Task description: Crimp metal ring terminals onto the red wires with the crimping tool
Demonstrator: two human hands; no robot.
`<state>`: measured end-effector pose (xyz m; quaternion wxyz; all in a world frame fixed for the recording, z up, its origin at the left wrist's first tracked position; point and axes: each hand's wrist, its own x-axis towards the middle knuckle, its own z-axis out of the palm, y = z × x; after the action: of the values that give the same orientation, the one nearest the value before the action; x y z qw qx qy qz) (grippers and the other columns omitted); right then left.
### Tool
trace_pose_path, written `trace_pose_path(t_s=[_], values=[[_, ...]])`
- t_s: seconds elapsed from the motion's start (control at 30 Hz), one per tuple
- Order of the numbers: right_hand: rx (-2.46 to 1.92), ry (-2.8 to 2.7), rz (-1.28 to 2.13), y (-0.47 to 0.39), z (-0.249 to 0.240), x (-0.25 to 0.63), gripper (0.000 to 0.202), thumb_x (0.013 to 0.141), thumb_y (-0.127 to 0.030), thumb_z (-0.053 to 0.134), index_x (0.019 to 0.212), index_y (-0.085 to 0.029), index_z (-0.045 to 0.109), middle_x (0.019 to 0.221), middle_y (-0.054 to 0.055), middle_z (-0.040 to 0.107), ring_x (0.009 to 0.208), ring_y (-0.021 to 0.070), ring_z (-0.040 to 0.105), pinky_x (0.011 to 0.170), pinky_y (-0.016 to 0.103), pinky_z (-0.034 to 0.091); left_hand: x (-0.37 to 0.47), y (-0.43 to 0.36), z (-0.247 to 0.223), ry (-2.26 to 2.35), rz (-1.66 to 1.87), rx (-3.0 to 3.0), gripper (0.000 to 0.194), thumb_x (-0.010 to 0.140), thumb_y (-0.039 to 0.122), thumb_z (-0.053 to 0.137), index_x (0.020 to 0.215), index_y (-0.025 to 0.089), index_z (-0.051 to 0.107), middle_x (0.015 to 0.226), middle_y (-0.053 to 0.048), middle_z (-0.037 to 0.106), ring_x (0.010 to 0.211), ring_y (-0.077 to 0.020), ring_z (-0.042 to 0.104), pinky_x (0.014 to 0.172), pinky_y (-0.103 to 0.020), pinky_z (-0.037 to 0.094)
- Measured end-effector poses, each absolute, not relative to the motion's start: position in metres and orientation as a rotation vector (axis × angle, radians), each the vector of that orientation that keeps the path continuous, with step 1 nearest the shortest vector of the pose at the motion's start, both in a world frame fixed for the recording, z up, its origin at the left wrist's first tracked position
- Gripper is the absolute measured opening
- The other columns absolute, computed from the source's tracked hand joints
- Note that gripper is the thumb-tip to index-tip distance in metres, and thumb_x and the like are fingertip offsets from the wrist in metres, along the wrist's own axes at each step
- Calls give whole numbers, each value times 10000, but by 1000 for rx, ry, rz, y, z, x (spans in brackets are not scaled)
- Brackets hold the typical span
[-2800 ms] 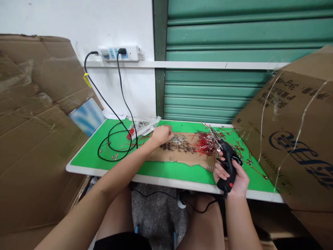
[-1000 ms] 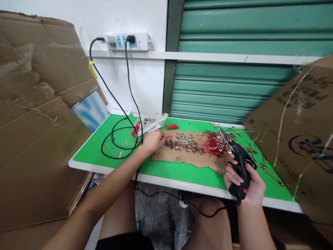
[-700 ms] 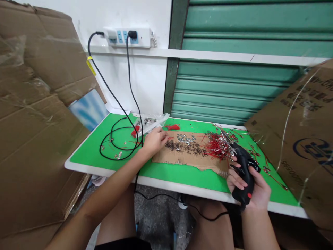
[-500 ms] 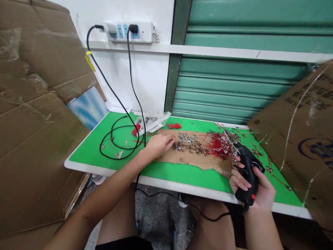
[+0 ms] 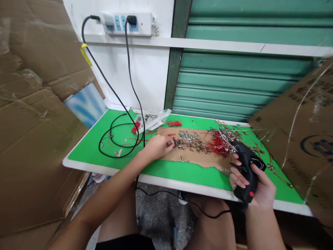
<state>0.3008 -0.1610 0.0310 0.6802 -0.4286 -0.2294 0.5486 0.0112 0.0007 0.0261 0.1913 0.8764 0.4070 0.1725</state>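
My right hand [image 5: 252, 184] is wrapped round the grip of a black soldering gun [image 5: 246, 170], its tip pointing up and left over a heap of red wires with small metal ends [image 5: 221, 140]. At the left end of a scorched cardboard strip [image 5: 187, 158], my left hand [image 5: 160, 146] is closed in a pinch. What lies between its fingertips, if anything, is too small to make out. A cluster of small silvery metal pieces [image 5: 187, 136] sits on the cardboard, to the right of my left hand.
A clear plastic bag [image 5: 153, 119] and a red wire bundle [image 5: 174, 123] lie at the back of the green tabletop [image 5: 85, 149]. Black cable [image 5: 122, 156] loops at left, running up to a power strip [image 5: 130, 24]. Cardboard boxes [image 5: 299, 139] wall in both sides.
My left hand has shifted slightly down, its fingers curling in more tightly over the cardboard's left end. The soldering gun stays almost in place. The camera view has tilted a little.
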Motion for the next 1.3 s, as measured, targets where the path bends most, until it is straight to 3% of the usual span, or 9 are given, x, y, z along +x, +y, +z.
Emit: trace_pose_path(t_s=[0.13,0.27,0.5,1.3], values=[[-1104,-544,1254,-155,34,294,249,765,-346,773,981,-223,755,860,60,645,462,95,336,342,252,390,9,-3,16,1153,581,2456,103,865,221,632,862,187,730,836,-41,760,777,-180,673,691,-265,473],[-1250,-602,1369,-148,36,280,267,737,-361,818,955,-217,765,864,73,715,443,101,396,355,264,397,8,-4,9,1112,657,2394,99,867,211,626,879,191,723,841,-28,758,710,-145,651,669,-250,466],[-1461,-667,1556,-143,34,270,396,714,-547,839,819,-175,753,464,-5,497,405,116,429,346,213,335,8,-5,8,1079,677,2358,83,844,223,633,825,199,710,804,-9,755,712,-142,656,646,-244,446],[-1528,-689,1510,-145,34,267,453,655,-581,864,816,-166,780,455,-7,516,391,109,444,349,207,332,11,-4,9,1146,617,2347,66,832,213,655,813,200,717,786,5,741,697,-134,639,645,-238,432]])
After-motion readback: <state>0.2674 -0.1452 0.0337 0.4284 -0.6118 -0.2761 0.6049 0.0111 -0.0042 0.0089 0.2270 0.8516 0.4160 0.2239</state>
